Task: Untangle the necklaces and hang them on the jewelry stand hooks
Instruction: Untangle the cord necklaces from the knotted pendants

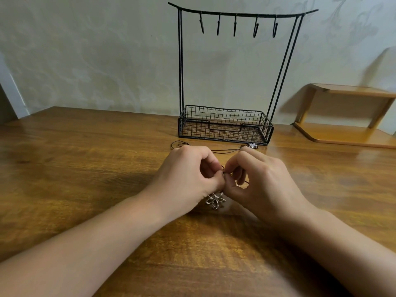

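A black wire jewelry stand (278, 67) rises at the back of the wooden table (85, 168), with several bare hooks (235, 25) under its top bar and a mesh basket (225, 129) at its base. My left hand (188, 174) and my right hand (261, 179) meet in the middle of the table, and both pinch thin dark necklace cords (222, 150) between thumb and fingers. A silver flower pendant (215, 200) dangles just under my hands. A second small pendant (252, 145) lies on the table right in front of the basket. The knot itself is hidden by my fingers.
A low wooden shelf (347, 116) stands at the back right against the pale patterned wall. A loop of cord (177, 143) lies on the table left of the basket's front.
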